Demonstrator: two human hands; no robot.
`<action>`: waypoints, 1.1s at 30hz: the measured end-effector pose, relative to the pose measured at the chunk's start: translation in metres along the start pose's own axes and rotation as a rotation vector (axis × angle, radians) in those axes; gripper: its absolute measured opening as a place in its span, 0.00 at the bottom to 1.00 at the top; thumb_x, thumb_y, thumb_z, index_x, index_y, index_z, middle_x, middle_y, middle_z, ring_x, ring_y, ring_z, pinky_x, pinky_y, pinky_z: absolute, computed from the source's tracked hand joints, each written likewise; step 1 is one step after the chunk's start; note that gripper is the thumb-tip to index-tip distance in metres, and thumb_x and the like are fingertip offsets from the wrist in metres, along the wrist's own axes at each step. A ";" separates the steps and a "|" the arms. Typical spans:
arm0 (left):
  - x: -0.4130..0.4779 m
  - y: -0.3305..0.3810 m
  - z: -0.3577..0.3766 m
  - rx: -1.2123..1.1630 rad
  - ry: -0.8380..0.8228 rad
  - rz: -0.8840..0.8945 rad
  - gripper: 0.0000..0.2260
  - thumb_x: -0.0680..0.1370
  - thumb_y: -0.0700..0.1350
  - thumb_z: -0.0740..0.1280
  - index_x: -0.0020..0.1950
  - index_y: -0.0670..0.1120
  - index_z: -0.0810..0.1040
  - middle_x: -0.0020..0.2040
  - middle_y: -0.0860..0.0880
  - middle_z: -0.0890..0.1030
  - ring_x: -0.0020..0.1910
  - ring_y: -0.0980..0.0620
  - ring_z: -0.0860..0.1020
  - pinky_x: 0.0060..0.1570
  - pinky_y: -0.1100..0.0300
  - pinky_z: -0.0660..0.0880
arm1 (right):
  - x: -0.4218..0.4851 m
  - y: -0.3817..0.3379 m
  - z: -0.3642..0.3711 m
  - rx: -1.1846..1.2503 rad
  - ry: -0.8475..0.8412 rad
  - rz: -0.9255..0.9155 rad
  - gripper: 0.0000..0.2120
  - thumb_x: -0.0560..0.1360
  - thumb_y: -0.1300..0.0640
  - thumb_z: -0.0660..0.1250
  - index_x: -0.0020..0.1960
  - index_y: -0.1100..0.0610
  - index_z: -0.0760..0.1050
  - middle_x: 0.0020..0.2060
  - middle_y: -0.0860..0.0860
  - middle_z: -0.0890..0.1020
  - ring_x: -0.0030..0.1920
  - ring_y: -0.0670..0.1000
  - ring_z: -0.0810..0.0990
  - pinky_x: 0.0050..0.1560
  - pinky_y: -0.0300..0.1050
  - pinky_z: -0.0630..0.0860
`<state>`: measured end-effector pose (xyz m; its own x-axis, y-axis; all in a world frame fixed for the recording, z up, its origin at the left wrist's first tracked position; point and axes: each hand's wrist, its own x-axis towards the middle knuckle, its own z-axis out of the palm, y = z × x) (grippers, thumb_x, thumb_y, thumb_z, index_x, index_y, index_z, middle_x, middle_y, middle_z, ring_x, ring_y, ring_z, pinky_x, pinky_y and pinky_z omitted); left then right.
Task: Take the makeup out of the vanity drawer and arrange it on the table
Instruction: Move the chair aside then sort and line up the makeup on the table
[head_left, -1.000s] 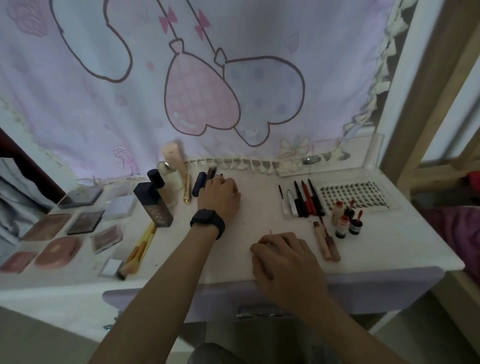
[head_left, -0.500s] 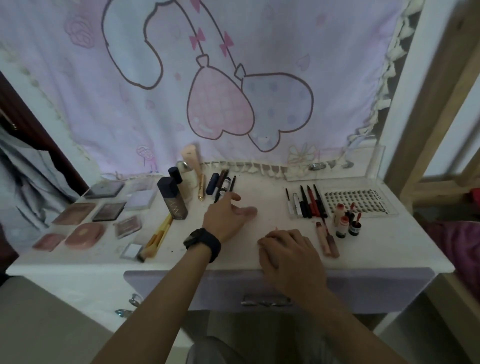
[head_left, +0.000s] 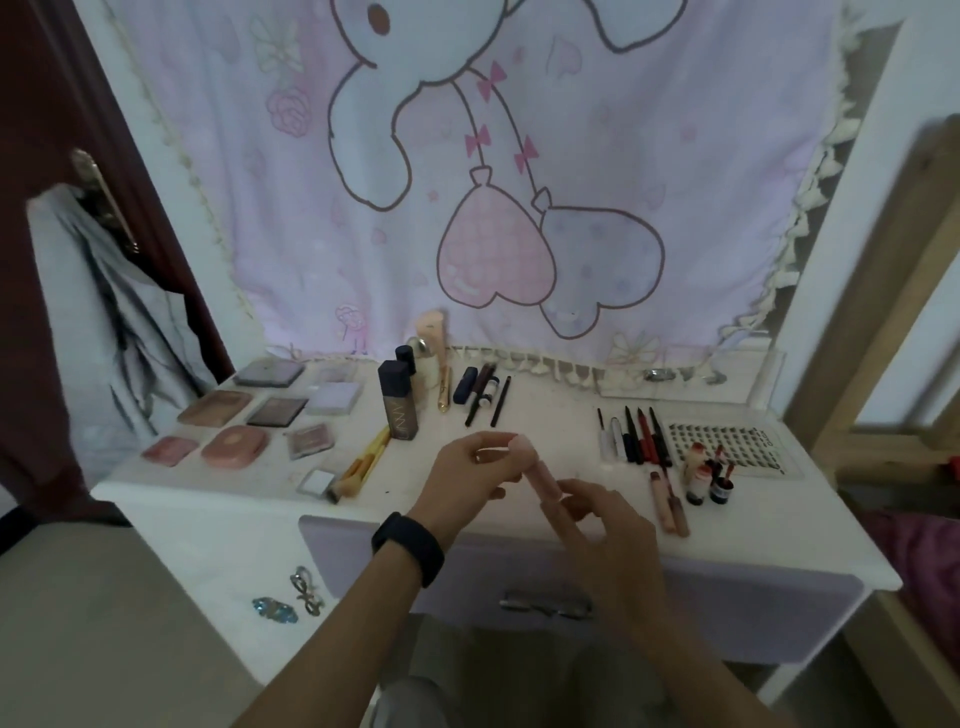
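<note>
1. The left hand (head_left: 465, 475) is pinching the rounded top end of the pink tube (head_left: 537, 473), and the right hand (head_left: 608, 525) is gripping its lower end. The tube is hanging tilted in the air above the front middle of the counter (head_left: 753, 525), touching nothing but the two hands.
2. With each hand gripping one end, any pull apart is risking the cap coming off, and an open tip could be smearing the fingers or the pale counter top.
3. Both grips are looking light, so one hand letting go early is likely sending the round tube down to roll over the near edge onto the floor.
4. The likely resting place is looking like the spot beside the two lip tubes (head_left: 667, 501) lying at the right. The small bottles (head_left: 706, 480) are standing upright just beyond them, so a wide sweep of the right hand is threatening to topple them into the row of pencils (head_left: 636, 434).
5. On the other side, the tall foundation bottle (head_left: 397, 408) is standing near the left wrist and could be tipping if that arm swings back.
6. The drawer (head_left: 727, 603) is appearing closed, so whether more makeup is waiting inside cannot be told.
</note>
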<state>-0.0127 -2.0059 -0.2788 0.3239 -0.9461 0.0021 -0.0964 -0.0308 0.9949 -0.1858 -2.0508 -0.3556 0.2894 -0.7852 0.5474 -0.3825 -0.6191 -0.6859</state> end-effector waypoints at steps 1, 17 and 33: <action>-0.003 -0.001 0.002 -0.008 -0.005 0.003 0.15 0.73 0.58 0.74 0.56 0.53 0.82 0.48 0.55 0.86 0.47 0.59 0.83 0.40 0.68 0.78 | -0.002 -0.004 -0.002 0.033 0.030 0.010 0.17 0.75 0.35 0.63 0.58 0.42 0.76 0.44 0.33 0.78 0.45 0.38 0.80 0.47 0.34 0.78; -0.021 -0.005 0.010 0.318 -0.176 0.170 0.13 0.80 0.48 0.67 0.64 0.60 0.76 0.53 0.54 0.82 0.47 0.58 0.81 0.48 0.67 0.77 | -0.002 -0.015 -0.031 0.233 -0.127 0.264 0.14 0.76 0.36 0.61 0.50 0.43 0.78 0.38 0.38 0.85 0.37 0.40 0.83 0.37 0.31 0.77; -0.037 -0.019 0.040 0.484 -0.053 0.308 0.10 0.84 0.52 0.59 0.54 0.48 0.76 0.50 0.53 0.83 0.48 0.56 0.80 0.48 0.59 0.78 | 0.017 -0.024 -0.032 0.329 -0.317 0.515 0.24 0.83 0.45 0.53 0.33 0.44 0.78 0.22 0.41 0.71 0.26 0.41 0.69 0.32 0.36 0.65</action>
<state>-0.0609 -1.9835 -0.3015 0.1666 -0.9491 0.2673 -0.6026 0.1165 0.7895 -0.1992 -2.0491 -0.3141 0.4039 -0.9146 -0.0200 -0.2688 -0.0977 -0.9582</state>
